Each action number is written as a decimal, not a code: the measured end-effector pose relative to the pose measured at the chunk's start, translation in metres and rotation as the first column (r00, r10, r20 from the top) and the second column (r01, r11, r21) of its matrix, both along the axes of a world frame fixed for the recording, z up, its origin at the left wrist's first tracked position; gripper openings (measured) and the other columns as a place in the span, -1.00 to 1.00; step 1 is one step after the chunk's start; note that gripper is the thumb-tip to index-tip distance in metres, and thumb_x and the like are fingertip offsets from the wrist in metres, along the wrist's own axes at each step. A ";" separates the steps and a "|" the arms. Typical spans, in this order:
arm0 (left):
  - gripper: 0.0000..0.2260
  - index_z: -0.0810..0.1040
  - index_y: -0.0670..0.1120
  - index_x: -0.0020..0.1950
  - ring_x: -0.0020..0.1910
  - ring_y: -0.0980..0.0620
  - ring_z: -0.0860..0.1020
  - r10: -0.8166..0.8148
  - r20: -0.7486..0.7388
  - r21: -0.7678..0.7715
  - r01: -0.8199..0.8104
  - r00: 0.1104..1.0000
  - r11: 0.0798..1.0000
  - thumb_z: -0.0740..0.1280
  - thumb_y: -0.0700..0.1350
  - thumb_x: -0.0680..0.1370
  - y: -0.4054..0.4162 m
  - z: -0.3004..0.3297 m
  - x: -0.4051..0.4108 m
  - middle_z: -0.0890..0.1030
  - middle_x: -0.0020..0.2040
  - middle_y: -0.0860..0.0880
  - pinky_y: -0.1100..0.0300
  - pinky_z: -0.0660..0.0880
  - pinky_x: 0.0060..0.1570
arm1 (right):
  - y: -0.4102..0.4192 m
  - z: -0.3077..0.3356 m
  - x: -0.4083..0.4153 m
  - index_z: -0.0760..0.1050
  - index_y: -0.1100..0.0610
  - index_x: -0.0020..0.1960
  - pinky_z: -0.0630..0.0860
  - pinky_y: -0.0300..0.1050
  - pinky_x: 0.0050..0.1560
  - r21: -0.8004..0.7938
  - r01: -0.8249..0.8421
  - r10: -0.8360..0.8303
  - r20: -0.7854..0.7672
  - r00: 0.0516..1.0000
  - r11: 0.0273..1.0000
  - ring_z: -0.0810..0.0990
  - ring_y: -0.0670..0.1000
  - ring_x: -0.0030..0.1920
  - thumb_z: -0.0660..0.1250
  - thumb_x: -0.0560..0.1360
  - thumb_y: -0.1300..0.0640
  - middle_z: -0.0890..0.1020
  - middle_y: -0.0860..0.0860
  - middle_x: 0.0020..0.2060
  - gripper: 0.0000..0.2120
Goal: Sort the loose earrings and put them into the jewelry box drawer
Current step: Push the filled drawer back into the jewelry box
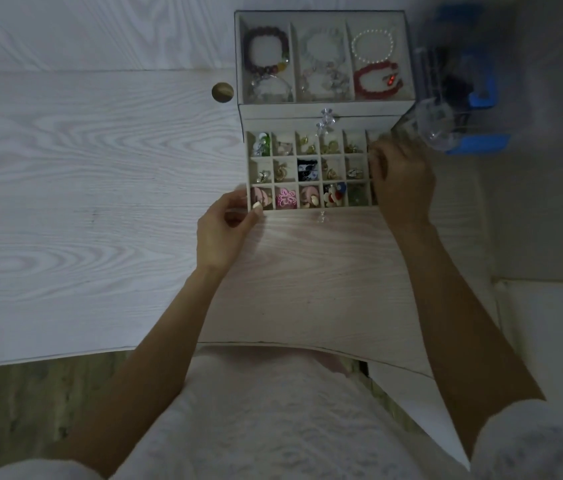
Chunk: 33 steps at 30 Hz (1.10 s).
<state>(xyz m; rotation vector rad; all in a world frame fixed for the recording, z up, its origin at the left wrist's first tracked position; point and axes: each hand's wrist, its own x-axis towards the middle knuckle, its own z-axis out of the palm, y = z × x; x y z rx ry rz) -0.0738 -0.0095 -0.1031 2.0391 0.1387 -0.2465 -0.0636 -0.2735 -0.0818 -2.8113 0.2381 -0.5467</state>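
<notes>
we see the jewelry box (325, 109) on a pale wood-grain table (100, 168), its gridded drawer (307, 211) pulled out, square cells holding small earrings (286, 197). left hand (224, 230) pinches the drawer's front-left corner; right hand (403, 181) curls over its right edge. no writing legible.

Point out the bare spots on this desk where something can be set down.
The widest free patch is the desk left of the jewelry box, past the round hole. A smaller strip lies between the open drawer and the desk's near edge, between the forearms. It is crowded right of the box, by the blue item and clear container.
</notes>
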 end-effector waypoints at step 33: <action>-0.54 0.47 -0.13 0.25 -0.09 0.19 0.54 0.003 0.199 0.115 -0.026 0.980 0.993 0.48 -0.09 0.40 -0.011 0.003 0.086 0.57 0.00 0.06 0.42 0.50 -0.11 | 0.058 -0.013 0.013 0.58 0.05 0.07 0.33 0.04 0.11 0.082 0.031 -0.009 -0.263 0.965 0.996 0.38 0.21 0.16 0.28 0.48 0.08 0.56 0.10 0.05 -0.80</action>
